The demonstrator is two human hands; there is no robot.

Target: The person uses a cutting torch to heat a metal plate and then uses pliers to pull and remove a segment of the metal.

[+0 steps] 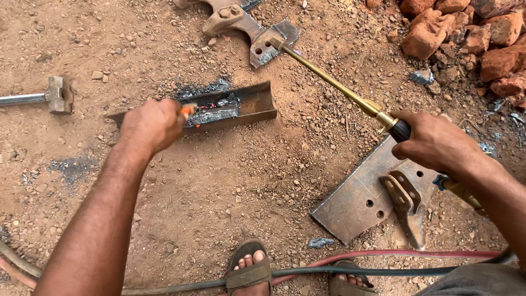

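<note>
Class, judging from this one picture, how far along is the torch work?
Done: the steel channel already holds dark slag with glowing specks. In hand: the right hand grips the brass cutting torch; the left hand holds a small orange-tipped object over the channel. Left: no flame shows at the torch tip.

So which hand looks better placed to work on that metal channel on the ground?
Probably the left hand: it is at the channel with a small orange tool. The right hand grips the brass torch, whose tip points elsewhere.

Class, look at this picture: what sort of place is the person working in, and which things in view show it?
Probably an open-air metalworking yard: bare dirt ground, a brass cutting torch in the right hand, a sledgehammer and scrap steel plate.
</note>
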